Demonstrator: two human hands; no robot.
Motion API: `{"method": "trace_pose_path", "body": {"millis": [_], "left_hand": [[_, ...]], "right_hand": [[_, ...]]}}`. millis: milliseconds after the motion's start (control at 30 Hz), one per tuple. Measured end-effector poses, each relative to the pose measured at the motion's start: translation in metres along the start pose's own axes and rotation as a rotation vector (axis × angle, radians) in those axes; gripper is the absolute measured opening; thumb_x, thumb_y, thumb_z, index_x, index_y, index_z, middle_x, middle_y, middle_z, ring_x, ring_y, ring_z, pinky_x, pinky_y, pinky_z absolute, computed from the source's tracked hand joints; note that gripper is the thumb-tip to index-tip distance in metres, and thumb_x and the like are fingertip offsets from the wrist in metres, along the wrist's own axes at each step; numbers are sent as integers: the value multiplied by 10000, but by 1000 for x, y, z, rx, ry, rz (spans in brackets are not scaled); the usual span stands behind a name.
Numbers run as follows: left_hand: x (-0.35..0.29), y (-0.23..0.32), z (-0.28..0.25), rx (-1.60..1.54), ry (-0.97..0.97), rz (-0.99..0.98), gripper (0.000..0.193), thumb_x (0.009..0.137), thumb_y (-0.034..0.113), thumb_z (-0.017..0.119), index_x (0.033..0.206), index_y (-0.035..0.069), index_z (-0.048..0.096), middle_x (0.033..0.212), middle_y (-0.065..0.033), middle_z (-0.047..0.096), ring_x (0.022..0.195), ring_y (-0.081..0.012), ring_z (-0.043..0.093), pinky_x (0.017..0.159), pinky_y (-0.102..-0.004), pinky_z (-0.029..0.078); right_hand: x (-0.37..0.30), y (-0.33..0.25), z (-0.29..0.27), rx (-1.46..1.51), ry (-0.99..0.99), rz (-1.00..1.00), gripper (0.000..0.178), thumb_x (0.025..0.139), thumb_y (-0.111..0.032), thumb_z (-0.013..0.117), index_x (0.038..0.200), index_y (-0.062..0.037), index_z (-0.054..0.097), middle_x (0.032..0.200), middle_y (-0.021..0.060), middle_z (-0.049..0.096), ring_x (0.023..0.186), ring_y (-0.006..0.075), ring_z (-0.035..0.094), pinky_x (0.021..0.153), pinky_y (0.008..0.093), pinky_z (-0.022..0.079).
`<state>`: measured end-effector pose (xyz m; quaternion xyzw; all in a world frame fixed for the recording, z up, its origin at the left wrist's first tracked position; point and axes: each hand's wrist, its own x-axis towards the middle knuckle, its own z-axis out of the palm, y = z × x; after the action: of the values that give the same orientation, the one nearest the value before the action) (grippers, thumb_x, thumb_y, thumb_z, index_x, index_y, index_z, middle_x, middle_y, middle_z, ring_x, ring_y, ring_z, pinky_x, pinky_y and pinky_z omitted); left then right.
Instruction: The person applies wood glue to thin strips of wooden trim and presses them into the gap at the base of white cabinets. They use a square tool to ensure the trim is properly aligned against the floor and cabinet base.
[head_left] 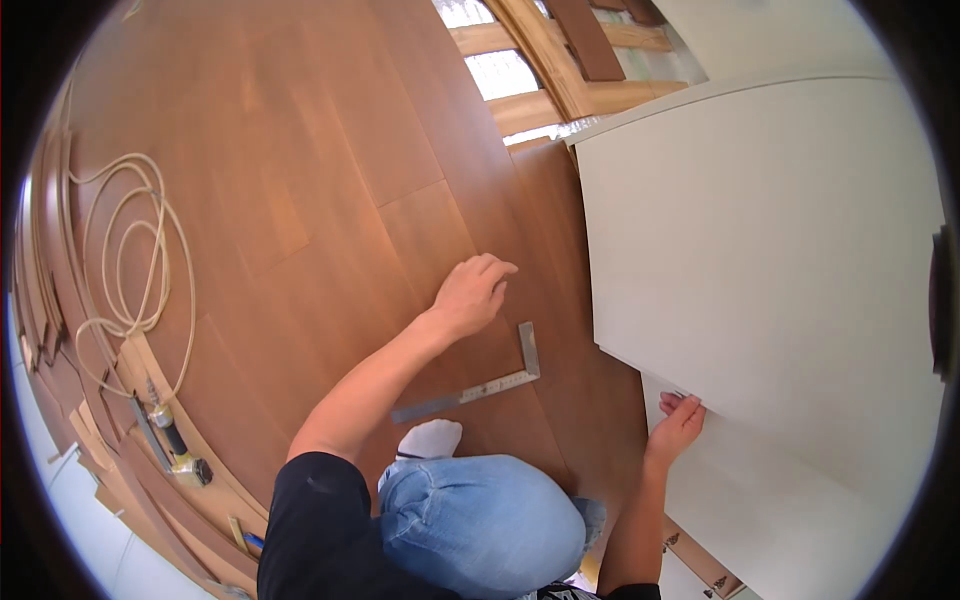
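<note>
My left hand [472,296] hovers over the brown plank floor [290,190], its fingers loosely bent and apart, with nothing visible in them. Just below it lies an L-shaped metal carpenter's square [500,382], flat on the boards. At the lower edge of a white cabinet door [750,240], my right hand [678,430] is closed, thumb and fingers pinched together. A small thin greyish bit shows at those fingertips; what it is I cannot make out. My bent knee in blue jeans [480,525] and a white-socked foot [432,438] are between my arms.
Left, a coiled cream cord [160,250] lies near a power tool [180,445] and stacked brown planks [150,495]. At the top, light wooden joists [545,60] and silvery sheeting show beyond the laid floor. A dark handle [940,300] sits on the cabinet's right.
</note>
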<state>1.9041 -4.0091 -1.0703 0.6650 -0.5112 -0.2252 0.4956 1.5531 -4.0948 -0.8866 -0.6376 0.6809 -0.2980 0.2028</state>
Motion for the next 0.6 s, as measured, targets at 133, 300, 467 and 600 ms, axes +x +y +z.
{"method": "trace_pose_path", "body": {"millis": [133,300,467,600], "left_hand": [[39,-29,-2,59,73,9,236,853,11,648,1079,77,659,1030,-103,640,983,-313,623,841,-434,515],[80,-60,-5,87,148,20,206,808,-56,630,974,52,687,986,-121,667,969,-318,634,829,-431,534],[90,-68,-19,290,182,64,247,756,-34,661,945,120,701,948,-16,649,879,-246,601,738,-379,481],[92,-61,-14,362,36,33,260,752,-16,681,950,150,711,933,9,646,873,-220,583,733,-355,433]], "right_hand": [[0,-17,13,-89,-91,99,372,1092,-300,428,1111,19,618,923,103,696,760,145,644,696,292,527],[2,14,36,36,-329,367,357,1089,-358,444,1042,-49,617,995,74,707,762,138,664,695,270,543],[16,8,85,130,-61,187,306,1082,-269,485,1000,15,565,930,93,679,726,147,643,708,298,558],[32,5,83,61,-30,311,300,1084,-260,475,926,-14,541,827,67,637,638,130,594,630,268,533]]}}
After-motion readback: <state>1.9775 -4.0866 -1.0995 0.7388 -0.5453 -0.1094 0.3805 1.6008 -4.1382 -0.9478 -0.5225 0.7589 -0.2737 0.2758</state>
